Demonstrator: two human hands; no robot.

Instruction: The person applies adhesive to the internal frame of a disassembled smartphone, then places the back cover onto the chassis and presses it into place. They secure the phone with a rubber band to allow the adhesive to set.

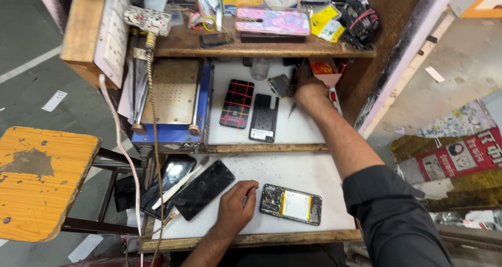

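While the left hand (235,207) rests on the near white table (293,175), its fingers are curled in and it seems to pinch a small thin tool; I cannot tell for sure. Just to its right lies an opened phone (291,204) with its insides and a pale battery showing, touching the fingertips or very close to them. To the left of the hand lies a black screen panel (204,188), with a white stick (180,183) across it. The right hand (307,89) reaches to the far shelf, near a small red tray (325,68). I cannot tell what it holds. A red striped phone case (237,104) and a black phone case (263,118) lie to its left.
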